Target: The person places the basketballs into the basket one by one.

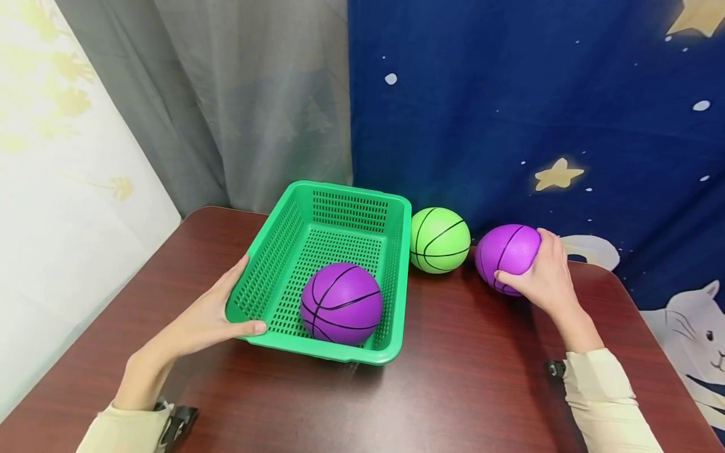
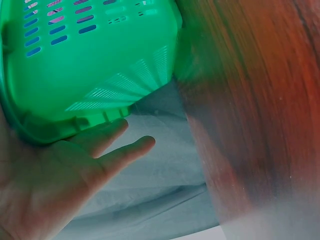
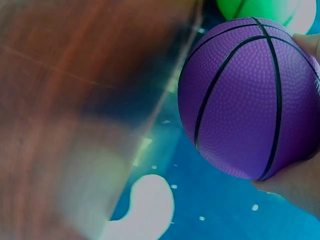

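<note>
Left hand point(image 1: 201, 321) gripping green basket point(image 1: 306, 258) by corner, mid-frame, prob steadying it; purple ball point(image 1: 342, 304) inside. Right hand point(image 1: 546, 277) grasping second purple ball point(image 1: 506, 255), right of frame, wide grip prob cuz round.

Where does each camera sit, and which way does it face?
Head: worn on the head, facing forward and down at the table and green basket; left hand, right hand and sleeves show.
Left wrist: worn there, facing the basket; part of the left hand shows.
Right wrist: worn there, facing the held purple ball; only parts of the right hand show.
Shared: head and right wrist both see that ball and the light green ball.
</note>
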